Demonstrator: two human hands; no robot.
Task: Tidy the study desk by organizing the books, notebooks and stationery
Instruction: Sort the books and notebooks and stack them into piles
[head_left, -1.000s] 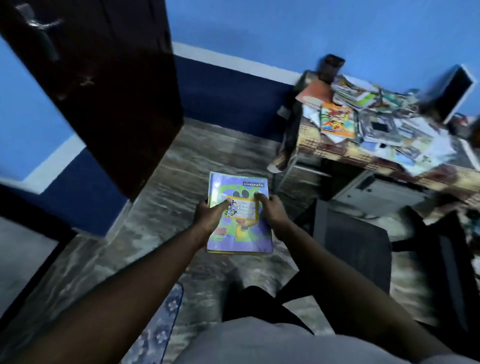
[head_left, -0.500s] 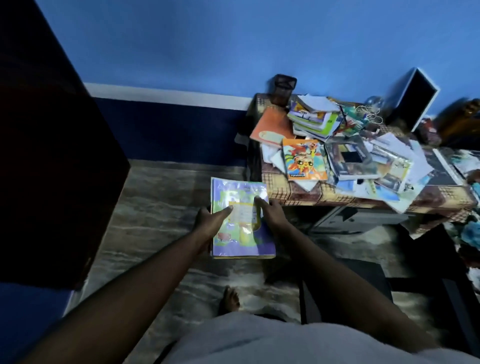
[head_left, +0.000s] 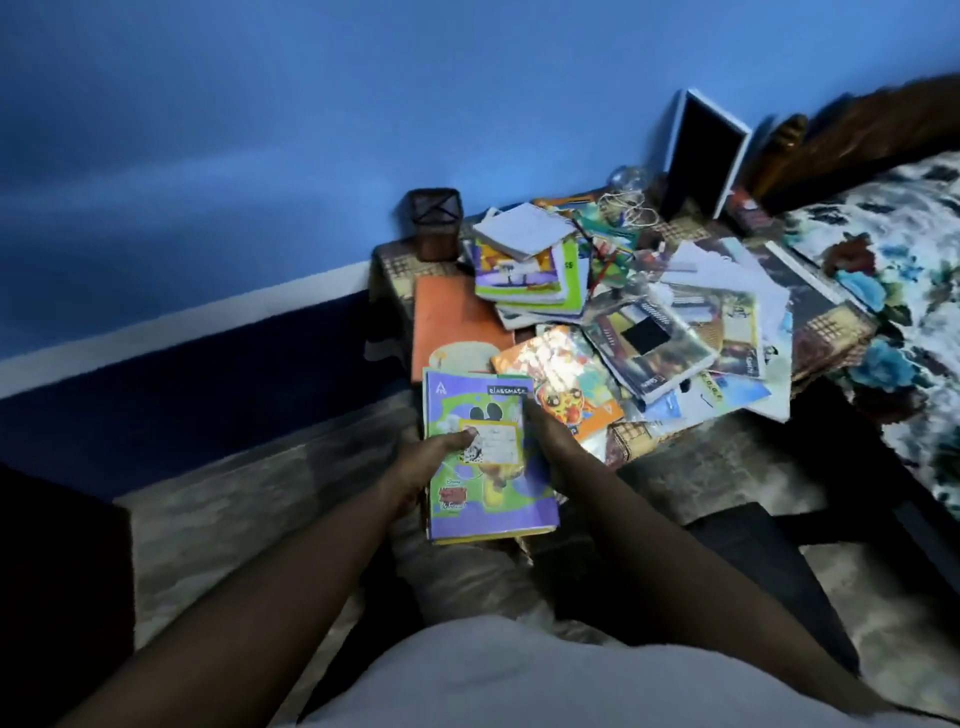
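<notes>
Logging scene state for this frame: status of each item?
left hand: gripping notebook stack
right hand: gripping notebook stack
notebook stack: closed, held off desk
desk: cluttered, unsorted
pen holder: upright, back left corner
orange book: flat, closed

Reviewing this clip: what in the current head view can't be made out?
- Desk surface: mostly buried under loose books and papers.
- Pen holder: contents not visible, dim and small.
- Handwriting on the label of the notebook stack: too blurred; left hand thumb partly covers it.
- How many notebooks are in that stack: only edges show.
- Right hand fingers: hidden behind the stack.
</notes>
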